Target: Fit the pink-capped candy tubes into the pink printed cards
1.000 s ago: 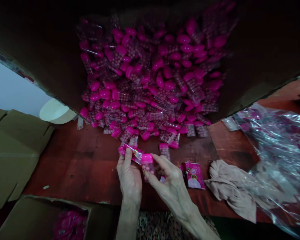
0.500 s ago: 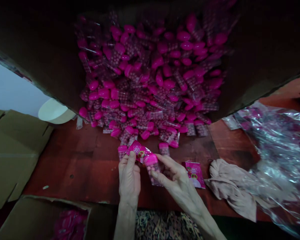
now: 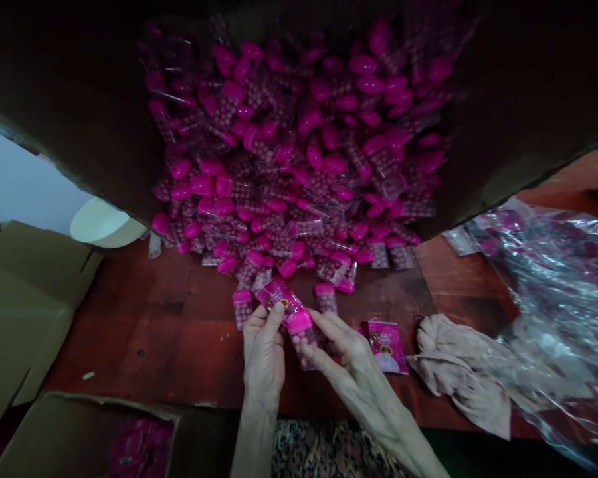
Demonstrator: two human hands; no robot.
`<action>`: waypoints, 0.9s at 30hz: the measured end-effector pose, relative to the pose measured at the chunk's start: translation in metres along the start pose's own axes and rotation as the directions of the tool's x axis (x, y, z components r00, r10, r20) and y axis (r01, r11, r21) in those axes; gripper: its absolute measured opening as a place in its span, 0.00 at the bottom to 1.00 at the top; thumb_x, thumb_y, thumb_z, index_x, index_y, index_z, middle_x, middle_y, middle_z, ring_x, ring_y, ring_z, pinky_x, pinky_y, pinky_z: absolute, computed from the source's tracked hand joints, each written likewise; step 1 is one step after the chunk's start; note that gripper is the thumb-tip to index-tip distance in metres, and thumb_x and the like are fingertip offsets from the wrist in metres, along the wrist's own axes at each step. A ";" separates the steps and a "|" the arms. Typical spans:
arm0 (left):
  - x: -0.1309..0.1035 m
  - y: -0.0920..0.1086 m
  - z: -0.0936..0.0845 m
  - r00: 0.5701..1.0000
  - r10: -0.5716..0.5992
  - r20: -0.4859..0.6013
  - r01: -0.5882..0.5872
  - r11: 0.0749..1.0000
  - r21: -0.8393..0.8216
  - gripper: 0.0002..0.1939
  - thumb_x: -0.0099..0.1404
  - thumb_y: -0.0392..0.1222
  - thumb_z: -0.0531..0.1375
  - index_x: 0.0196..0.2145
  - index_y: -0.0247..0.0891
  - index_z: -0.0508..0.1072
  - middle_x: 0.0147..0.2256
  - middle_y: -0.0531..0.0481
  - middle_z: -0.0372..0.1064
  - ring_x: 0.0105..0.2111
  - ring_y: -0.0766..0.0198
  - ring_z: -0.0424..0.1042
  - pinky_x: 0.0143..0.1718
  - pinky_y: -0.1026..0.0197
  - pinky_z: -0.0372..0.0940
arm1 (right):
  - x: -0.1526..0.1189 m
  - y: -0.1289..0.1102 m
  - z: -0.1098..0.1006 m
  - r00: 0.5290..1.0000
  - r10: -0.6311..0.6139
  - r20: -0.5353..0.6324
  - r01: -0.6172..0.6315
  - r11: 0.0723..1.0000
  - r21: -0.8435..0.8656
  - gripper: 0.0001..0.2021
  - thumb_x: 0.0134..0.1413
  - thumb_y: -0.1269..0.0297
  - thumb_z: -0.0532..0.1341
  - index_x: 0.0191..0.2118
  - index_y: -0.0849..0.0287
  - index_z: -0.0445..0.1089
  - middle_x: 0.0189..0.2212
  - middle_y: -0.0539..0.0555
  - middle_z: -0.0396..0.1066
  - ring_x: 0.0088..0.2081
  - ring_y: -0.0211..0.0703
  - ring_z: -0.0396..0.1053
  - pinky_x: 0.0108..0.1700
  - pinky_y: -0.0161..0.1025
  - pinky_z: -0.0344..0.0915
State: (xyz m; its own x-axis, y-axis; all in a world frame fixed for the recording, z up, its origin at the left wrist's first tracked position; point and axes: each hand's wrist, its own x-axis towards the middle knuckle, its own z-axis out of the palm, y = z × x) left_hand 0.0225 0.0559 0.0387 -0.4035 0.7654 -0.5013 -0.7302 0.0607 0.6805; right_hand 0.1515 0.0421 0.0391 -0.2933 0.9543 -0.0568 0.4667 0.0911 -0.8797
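Left hand [image 3: 263, 348] pinches printed pink sachet [image 3: 278, 294]; right hand [image 3: 343, 348] holds pink-capped candy tube [image 3: 301, 335] touching it, above red tabletop [image 3: 179, 332], near tube pile [image 3: 299, 166]. Judgement: keep sachet mouth spread, tube aligned, fingertip grip light.

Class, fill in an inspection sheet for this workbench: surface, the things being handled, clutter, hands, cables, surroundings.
Surface: dark red wooden table, worn.
Things in hand: a pink-capped vial of pink beads in a clear sleeve and a pink printed label, held together at the table's front.
Clutter: big heap of pink-capped vials spilling from a tipped carton; spare pink label; beige cloth; crumpled clear plastic.
Hands: left hand pinches the label; right hand grips the vial.
Cables: nothing seen.
Surroundings: cardboard boxes left, a white dish, an open box of pink items below.
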 end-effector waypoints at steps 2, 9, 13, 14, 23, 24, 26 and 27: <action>0.000 -0.001 0.001 1.000 0.010 0.008 -0.010 1.000 0.014 0.08 0.46 0.37 0.69 0.26 0.35 0.75 0.26 0.51 0.75 0.26 0.69 0.72 0.34 0.66 0.65 | -0.005 0.007 0.002 1.000 -0.009 -0.019 0.008 1.000 -0.021 0.24 0.55 0.56 0.58 0.58 0.47 0.58 0.56 0.55 0.62 0.57 0.52 0.59 0.54 0.49 0.63; 0.000 -0.003 0.002 1.000 -0.010 0.025 0.008 0.997 0.076 0.09 0.47 0.39 0.68 0.27 0.35 0.75 0.24 0.51 0.74 0.25 0.66 0.72 0.34 0.63 0.65 | 0.001 -0.004 0.003 1.000 -0.013 -0.026 0.015 0.994 0.107 0.21 0.53 0.63 0.60 0.54 0.52 0.65 0.48 0.57 0.69 0.49 0.51 0.67 0.50 0.48 0.66; -0.002 -0.003 0.003 0.999 -0.029 0.038 0.027 0.998 0.054 0.08 0.47 0.38 0.68 0.28 0.36 0.75 0.25 0.52 0.75 0.23 0.68 0.71 0.30 0.65 0.65 | 0.015 -0.013 -0.001 0.976 0.190 0.109 -0.219 0.857 0.466 0.18 0.48 0.64 0.64 0.46 0.59 0.67 0.31 0.53 0.73 0.29 0.41 0.72 0.33 0.40 0.73; -0.003 -0.003 0.003 0.998 -0.039 0.058 0.036 0.998 0.050 0.09 0.46 0.38 0.68 0.28 0.36 0.75 0.25 0.52 0.75 0.23 0.68 0.71 0.30 0.65 0.65 | 0.017 -0.013 -0.002 0.965 0.225 0.138 -0.264 0.794 0.548 0.18 0.46 0.63 0.65 0.44 0.59 0.67 0.30 0.52 0.73 0.28 0.40 0.72 0.32 0.39 0.72; -0.002 -0.002 -0.001 0.984 -0.096 0.153 0.083 0.993 0.085 0.09 0.47 0.36 0.68 0.28 0.35 0.76 0.25 0.51 0.75 0.24 0.68 0.70 0.32 0.65 0.64 | 0.013 -0.003 -0.006 0.988 0.157 0.013 -0.149 0.900 0.411 0.11 0.45 0.64 0.66 0.38 0.58 0.71 0.27 0.50 0.72 0.27 0.38 0.69 0.30 0.34 0.68; -0.003 -0.001 -0.001 0.984 -0.086 0.157 0.070 0.992 0.103 0.08 0.47 0.36 0.68 0.28 0.35 0.76 0.24 0.51 0.75 0.24 0.68 0.70 0.32 0.65 0.64 | 0.012 -0.002 -0.006 0.992 0.127 -0.012 -0.113 0.921 0.373 0.12 0.45 0.64 0.66 0.39 0.57 0.72 0.28 0.50 0.72 0.28 0.39 0.70 0.31 0.35 0.68; -0.005 0.001 -0.001 0.983 -0.062 0.170 0.040 0.991 0.131 0.09 0.46 0.36 0.68 0.29 0.35 0.76 0.24 0.50 0.75 0.25 0.67 0.71 0.33 0.65 0.64 | 0.012 -0.001 -0.006 0.996 0.092 -0.013 -0.082 0.932 0.353 0.12 0.46 0.65 0.66 0.40 0.56 0.72 0.31 0.51 0.73 0.31 0.41 0.71 0.34 0.37 0.69; -0.006 0.001 -0.002 0.983 -0.050 0.178 0.025 0.990 0.141 0.11 0.46 0.36 0.69 0.30 0.35 0.76 0.25 0.49 0.76 0.26 0.67 0.71 0.34 0.64 0.64 | 0.012 -0.001 -0.006 0.996 0.088 0.005 -0.084 0.923 0.375 0.13 0.46 0.65 0.65 0.41 0.56 0.72 0.33 0.51 0.73 0.33 0.42 0.71 0.35 0.38 0.69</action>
State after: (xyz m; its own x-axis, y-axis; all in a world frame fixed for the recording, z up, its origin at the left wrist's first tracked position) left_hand 0.0233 0.0500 0.0420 -0.2617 0.8633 -0.4315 -0.6552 0.1694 0.7362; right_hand 0.1531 0.0553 0.0419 -0.2549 0.9573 -0.1365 0.1429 -0.1023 -0.9844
